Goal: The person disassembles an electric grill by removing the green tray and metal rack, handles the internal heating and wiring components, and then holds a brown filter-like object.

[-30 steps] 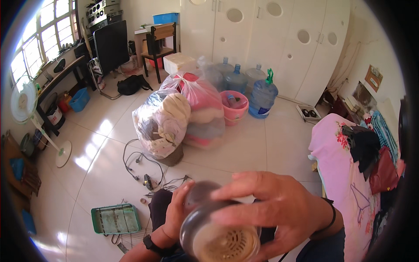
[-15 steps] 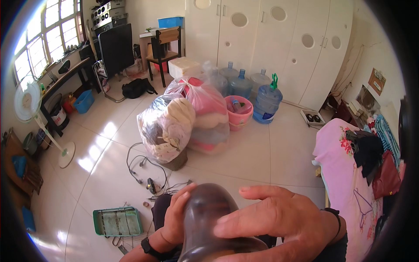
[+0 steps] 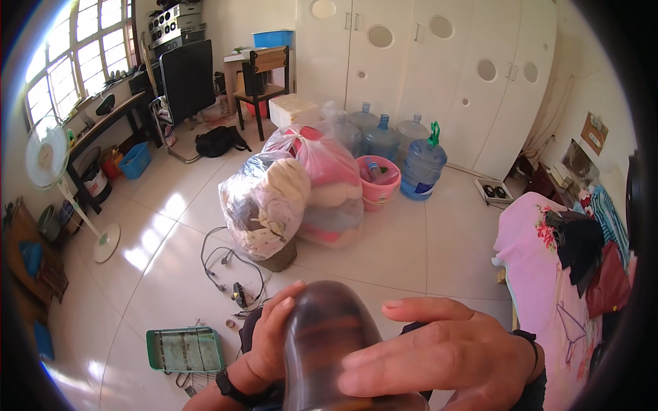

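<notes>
Close below me is a glossy, dark brown rounded object [image 3: 325, 329] with a domed top, a slightly narrower middle and a wider bottom cut off by the lower edge. I cannot tell its kind. Against its left side curves my left hand [image 3: 271, 339], its fingers wrapped round the far side and partly hidden. My right hand [image 3: 445, 349] has its fingers stretched out, spread apart, with fingertips on or just over the object's right front surface. The right thumb is out of sight.
Ahead on the tiled floor stand stuffed plastic bags [image 3: 264, 205], a pink bucket [image 3: 378, 198] and several water jugs [image 3: 421, 168]. A green-rimmed tray [image 3: 185, 349] and cables [image 3: 223, 257] lie left. A pink-covered bed [image 3: 531, 274] is right, a standing fan [image 3: 48, 161] far left.
The dark object's top has risen slightly and shifted left, and it appears turned or tilted. My right fingers have slid slightly lower along it; my left hand still holds its side.
</notes>
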Available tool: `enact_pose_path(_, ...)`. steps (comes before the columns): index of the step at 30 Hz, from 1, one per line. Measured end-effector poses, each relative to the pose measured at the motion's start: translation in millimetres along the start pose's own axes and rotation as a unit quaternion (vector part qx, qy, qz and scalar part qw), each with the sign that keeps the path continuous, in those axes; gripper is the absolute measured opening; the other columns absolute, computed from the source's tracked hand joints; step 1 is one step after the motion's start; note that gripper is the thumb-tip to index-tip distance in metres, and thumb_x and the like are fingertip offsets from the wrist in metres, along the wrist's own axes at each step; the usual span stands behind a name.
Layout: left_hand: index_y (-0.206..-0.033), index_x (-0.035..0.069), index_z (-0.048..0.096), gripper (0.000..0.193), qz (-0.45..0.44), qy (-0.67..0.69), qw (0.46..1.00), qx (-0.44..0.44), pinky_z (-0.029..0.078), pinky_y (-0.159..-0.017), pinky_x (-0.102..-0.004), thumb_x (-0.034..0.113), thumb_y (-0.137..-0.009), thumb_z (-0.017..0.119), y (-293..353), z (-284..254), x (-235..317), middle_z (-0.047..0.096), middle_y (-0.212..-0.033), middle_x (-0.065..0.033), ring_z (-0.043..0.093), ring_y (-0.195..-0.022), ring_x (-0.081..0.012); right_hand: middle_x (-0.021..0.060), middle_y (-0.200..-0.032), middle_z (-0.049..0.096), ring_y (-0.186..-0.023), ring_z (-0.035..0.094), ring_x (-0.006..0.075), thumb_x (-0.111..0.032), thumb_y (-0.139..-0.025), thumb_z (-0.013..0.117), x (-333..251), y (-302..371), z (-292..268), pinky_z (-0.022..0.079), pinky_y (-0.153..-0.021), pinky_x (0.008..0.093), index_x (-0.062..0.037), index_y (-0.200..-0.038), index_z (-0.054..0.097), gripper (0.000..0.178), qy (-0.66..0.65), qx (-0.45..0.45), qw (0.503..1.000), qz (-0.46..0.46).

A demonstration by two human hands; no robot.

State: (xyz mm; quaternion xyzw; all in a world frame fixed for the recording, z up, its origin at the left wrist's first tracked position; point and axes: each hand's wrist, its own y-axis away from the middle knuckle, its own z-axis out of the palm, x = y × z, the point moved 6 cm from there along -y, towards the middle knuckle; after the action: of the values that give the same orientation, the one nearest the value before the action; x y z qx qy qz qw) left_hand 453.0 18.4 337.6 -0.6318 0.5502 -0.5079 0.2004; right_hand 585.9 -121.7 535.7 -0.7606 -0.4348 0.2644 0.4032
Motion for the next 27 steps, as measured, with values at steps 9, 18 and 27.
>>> enact_pose_path(9,-0.147,0.003,0.03,0.095,0.014,0.001,1.0,0.003,0.052,-0.1,-0.0471,0.019,-0.075,0.088,-13.4,-11.2,-9.6,0.048,-0.143,-0.0322,0.057,-0.124,-0.044,0.0053,-0.123,0.073,-0.112,0.069,0.0167,-0.032,-0.102,0.061,4.1,-2.9,-3.8,0.035,-0.115,0.0384,-0.0013,-0.126,0.065,0.039,-0.076,-0.202,0.935,0.28)
enact_pose_path(18,-0.149,0.005,0.029,0.093,0.038,-0.013,0.999,0.016,0.052,-0.101,-0.0456,0.015,-0.077,0.086,-35.0,-21.3,-10.7,0.047,-0.144,-0.0317,0.057,-0.125,-0.0428,0.006,-0.12,0.068,-0.107,0.071,0.0252,-0.019,-0.073,0.085,-7.7,-18.6,-4.7,0.049,-0.105,0.0507,-0.0311,-0.113,0.073,0.044,0.037,-0.068,0.997,0.016)
enact_pose_path(27,-0.15,0.006,0.029,0.092,0.082,-0.039,0.996,0.019,0.052,-0.102,-0.0459,0.012,-0.077,0.085,-54.6,-36.6,-8.0,0.047,-0.144,-0.0314,0.057,-0.125,-0.0424,0.0021,-0.116,0.07,-0.107,0.071,0.0235,-0.02,-0.074,0.085,-3.6,-17.1,-4.9,0.048,-0.106,0.0489,-0.0328,-0.111,0.073,0.041,0.008,0.037,0.996,0.075)
